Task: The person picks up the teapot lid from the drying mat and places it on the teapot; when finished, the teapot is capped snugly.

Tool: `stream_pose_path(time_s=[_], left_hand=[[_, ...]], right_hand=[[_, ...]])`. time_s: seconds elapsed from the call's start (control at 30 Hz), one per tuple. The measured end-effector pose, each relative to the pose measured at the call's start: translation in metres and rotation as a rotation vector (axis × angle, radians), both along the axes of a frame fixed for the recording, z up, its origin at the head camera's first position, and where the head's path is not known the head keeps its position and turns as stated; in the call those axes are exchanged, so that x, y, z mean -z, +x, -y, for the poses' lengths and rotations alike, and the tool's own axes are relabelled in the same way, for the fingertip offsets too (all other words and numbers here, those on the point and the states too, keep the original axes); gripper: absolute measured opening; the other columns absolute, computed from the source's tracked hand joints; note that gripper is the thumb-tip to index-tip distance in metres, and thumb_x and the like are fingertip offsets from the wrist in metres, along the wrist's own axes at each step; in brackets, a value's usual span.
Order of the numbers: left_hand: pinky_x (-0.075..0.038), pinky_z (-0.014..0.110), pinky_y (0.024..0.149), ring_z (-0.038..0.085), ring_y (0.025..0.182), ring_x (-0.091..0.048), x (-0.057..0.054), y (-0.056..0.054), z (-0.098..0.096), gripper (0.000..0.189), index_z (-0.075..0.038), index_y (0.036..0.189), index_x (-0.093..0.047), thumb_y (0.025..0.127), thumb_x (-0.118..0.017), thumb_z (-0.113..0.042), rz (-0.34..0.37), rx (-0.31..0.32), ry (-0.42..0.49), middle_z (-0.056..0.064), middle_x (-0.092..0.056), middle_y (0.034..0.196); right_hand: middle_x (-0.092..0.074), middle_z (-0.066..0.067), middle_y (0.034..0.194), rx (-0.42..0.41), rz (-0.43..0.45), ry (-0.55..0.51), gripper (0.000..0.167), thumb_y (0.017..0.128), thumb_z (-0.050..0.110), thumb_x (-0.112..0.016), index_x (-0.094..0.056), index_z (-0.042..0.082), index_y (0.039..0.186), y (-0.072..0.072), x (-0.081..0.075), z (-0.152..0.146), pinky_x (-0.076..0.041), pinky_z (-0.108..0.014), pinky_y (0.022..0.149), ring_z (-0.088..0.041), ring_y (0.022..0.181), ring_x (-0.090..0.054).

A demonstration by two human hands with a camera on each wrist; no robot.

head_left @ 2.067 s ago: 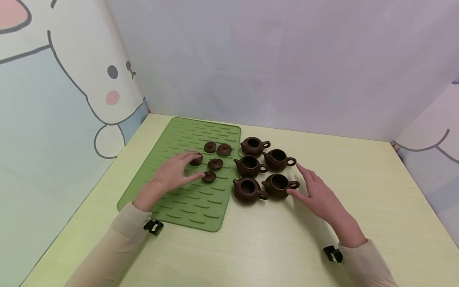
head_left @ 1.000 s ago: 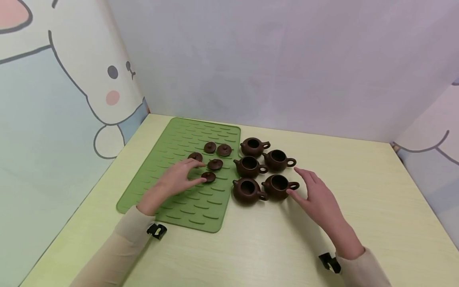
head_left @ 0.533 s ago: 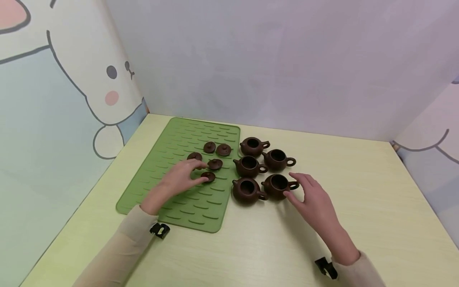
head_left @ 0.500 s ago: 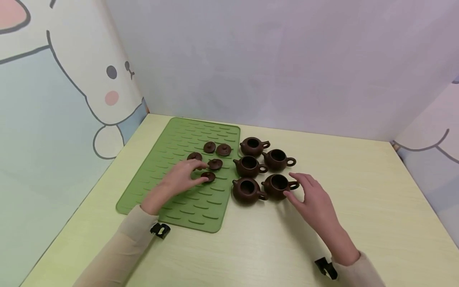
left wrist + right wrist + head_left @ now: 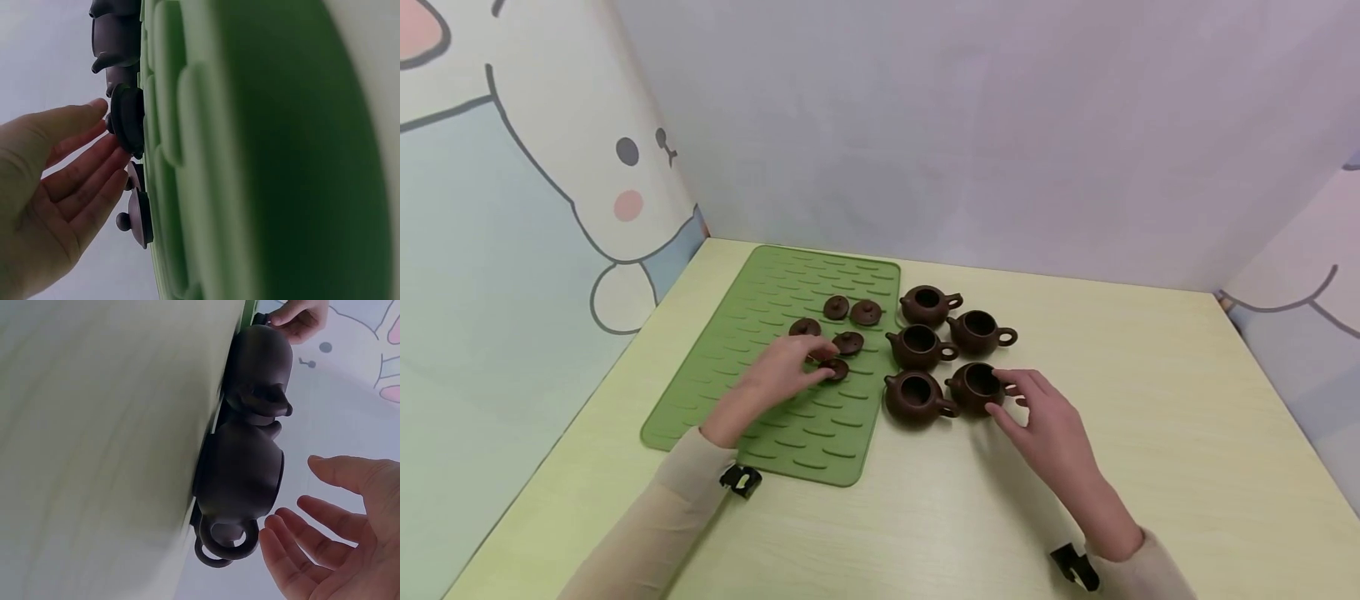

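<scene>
On the green ridged mat (image 5: 831, 462) lie several small dark brown teapot lids. My left hand (image 5: 775, 371) reaches over them, thumb tip right at the knob of the nearest lid (image 5: 842, 367), fingers loosely bent above. In the left wrist view, that lid (image 5: 129, 122) sits by the thumb, with a gap between thumb and fingers. My right hand (image 5: 1048, 425) is spread beside the front right lidless teapot (image 5: 972, 398), its fingers over the handle. The right wrist view has this teapot (image 5: 240, 475) facing the open palm (image 5: 369, 537), nothing gripped.
More lidless teapots, such as the front left teapot (image 5: 913, 404) and the rear teapot (image 5: 917, 310), stand close together along the mat's right edge. Other lids (image 5: 866, 313) lie behind my left hand. A pale wall (image 5: 1000, 150) rises behind the wooden table (image 5: 1150, 400).
My left hand has shifted right and toward me, from the left lid to the nearest one. My right hand has drifted left, its fingers now over the teapot's handle. Lids and teapots stay put.
</scene>
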State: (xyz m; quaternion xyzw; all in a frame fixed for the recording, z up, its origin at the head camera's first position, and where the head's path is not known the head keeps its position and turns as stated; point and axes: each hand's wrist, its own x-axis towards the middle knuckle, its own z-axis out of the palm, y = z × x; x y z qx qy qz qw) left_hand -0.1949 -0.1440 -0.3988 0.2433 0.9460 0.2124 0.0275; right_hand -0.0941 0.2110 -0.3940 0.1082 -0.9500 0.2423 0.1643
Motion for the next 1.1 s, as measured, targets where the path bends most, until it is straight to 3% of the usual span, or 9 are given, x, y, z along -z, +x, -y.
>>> stream_pose_path(time_s=[0.5, 0.83, 1.1], left_hand=[[-0.058, 0.039, 0.091, 0.022, 0.103, -0.069, 0.003, -0.004, -0.003, 0.02, -0.011, 0.11, -0.072, 0.091, -0.074, -0.017, -0.006, -0.015, 0.018, 0.004, -0.074, 0.107], [-0.058, 0.038, 0.087, 0.021, 0.099, -0.069, 0.003, -0.004, -0.003, 0.019, -0.011, 0.108, -0.073, 0.09, -0.075, -0.016, -0.019, -0.009, 0.012, 0.004, -0.074, 0.105], [-0.058, 0.037, 0.086, 0.02, 0.098, -0.069, -0.003, -0.003, -0.005, 0.019, -0.011, 0.109, -0.072, 0.091, -0.074, -0.016, 0.008, -0.01, 0.015, 0.003, -0.074, 0.105]], right_hand=[[-0.071, -0.004, 0.102, -0.067, 0.002, -0.095, 0.033, 0.085, 0.009, -0.078, -0.068, 0.006, 0.116, 0.0, 0.005, 0.006, -0.062, -0.039, 0.075, -0.02, 0.086, -0.071], [-0.071, -0.001, 0.102, -0.081, 0.011, -0.111, 0.027, 0.086, 0.01, -0.078, -0.07, 0.009, 0.111, 0.001, 0.003, 0.01, -0.062, -0.035, 0.076, -0.015, 0.084, -0.071], [-0.073, -0.001, 0.101, -0.078, 0.031, -0.136, 0.022, 0.086, 0.009, -0.077, -0.072, 0.01, 0.108, 0.002, 0.002, 0.011, -0.062, -0.035, 0.078, -0.015, 0.085, -0.072]])
